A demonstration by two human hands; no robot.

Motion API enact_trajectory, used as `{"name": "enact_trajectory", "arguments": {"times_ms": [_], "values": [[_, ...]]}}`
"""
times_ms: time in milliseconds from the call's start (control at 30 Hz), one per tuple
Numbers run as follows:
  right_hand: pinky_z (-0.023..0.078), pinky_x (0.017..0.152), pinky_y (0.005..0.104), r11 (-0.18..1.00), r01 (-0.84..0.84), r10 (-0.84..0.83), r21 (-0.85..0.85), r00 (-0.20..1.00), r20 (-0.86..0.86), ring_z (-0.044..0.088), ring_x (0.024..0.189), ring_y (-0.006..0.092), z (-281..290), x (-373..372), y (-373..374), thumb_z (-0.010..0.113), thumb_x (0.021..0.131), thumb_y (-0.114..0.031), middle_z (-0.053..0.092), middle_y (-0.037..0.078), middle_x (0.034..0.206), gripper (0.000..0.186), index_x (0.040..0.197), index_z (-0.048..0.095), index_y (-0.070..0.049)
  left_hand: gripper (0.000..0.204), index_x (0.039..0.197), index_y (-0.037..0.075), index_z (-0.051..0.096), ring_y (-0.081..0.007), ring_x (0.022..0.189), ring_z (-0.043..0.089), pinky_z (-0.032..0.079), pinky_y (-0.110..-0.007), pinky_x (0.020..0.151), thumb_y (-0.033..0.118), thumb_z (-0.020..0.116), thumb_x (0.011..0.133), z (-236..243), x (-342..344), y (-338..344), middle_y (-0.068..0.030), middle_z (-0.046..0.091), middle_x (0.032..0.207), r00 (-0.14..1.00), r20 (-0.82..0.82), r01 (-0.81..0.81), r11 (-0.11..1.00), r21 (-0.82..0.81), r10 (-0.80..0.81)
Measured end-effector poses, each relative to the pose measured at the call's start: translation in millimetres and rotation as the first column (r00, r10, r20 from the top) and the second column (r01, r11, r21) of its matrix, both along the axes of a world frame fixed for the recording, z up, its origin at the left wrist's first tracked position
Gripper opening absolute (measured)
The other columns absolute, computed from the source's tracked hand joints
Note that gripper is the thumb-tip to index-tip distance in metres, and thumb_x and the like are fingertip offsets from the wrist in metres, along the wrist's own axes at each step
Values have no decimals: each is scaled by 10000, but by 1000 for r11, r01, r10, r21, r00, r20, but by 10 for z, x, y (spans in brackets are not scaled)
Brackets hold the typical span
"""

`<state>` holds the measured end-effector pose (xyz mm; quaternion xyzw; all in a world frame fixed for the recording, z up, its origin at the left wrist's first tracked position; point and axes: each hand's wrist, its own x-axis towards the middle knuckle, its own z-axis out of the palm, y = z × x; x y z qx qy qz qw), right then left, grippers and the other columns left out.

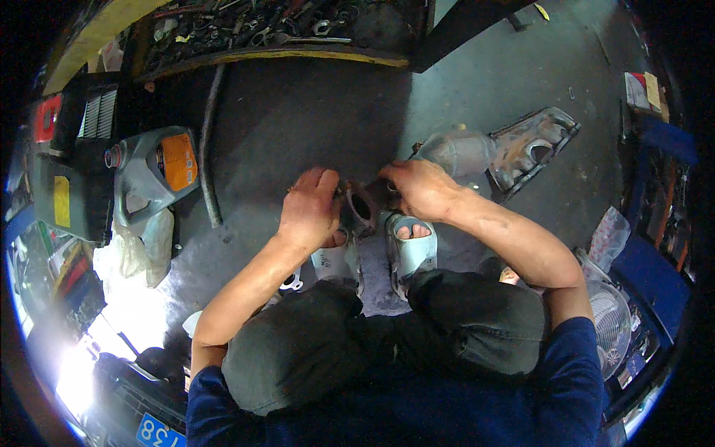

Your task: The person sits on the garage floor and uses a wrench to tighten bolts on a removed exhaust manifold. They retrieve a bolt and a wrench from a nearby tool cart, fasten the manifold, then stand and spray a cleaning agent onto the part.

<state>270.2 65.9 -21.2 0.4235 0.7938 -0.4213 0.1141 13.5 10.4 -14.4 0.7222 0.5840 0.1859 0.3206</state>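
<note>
Between my feet stands a rusty brown exhaust part with a round open flange point(361, 206). My left hand point(309, 205) is closed at the flange's left side, its fingertips curled over something small and dark at the edge. My right hand point(423, 188) grips the dark rusty body of the same part on its right, fingers wrapped round it. Just beyond the right hand lies a dull grey rounded metal canister point(460, 151); whether it joins the held part I cannot tell. Touching the canister's far end is a dirty metal heat shield point(532, 149) with a hole in it.
A grey oil jug point(153, 175) with an orange label stands at the left, beside a dark hose point(210, 149). Wrenches and loose tools point(283, 30) fill a yellow-edged bench shelf point(275, 54) ahead. A fan point(611, 320) stands at the right, near blue shelving point(644, 287).
</note>
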Motion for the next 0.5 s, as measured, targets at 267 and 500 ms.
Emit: {"name": "enact_trajectory", "arguments": {"times_ms": [267, 500], "values": [[569, 839, 567, 998, -2, 6, 55, 998, -66, 678, 1009, 473, -20, 14, -8, 752, 728, -98, 707, 245, 1043, 361, 1065, 646, -24, 310, 961, 8, 654, -405, 821, 722, 533, -474, 733, 309, 730, 965, 136, -4, 135, -208, 709, 810, 980, -62, -184, 761, -622, 187], [566, 855, 518, 999, -3, 5, 50, 999, -51, 676, 1047, 440, 30, -13, 0, 775, 760, -115, 701, 194, 1108, 431, 1174, 667, -56, 249, 1021, 20, 612, -482, 911, 664, 535, -461, 783, 195, 760, 925, 61, -2, 21, -238, 696, 1030, 994, -88, 69, 997, 34, -66]]}}
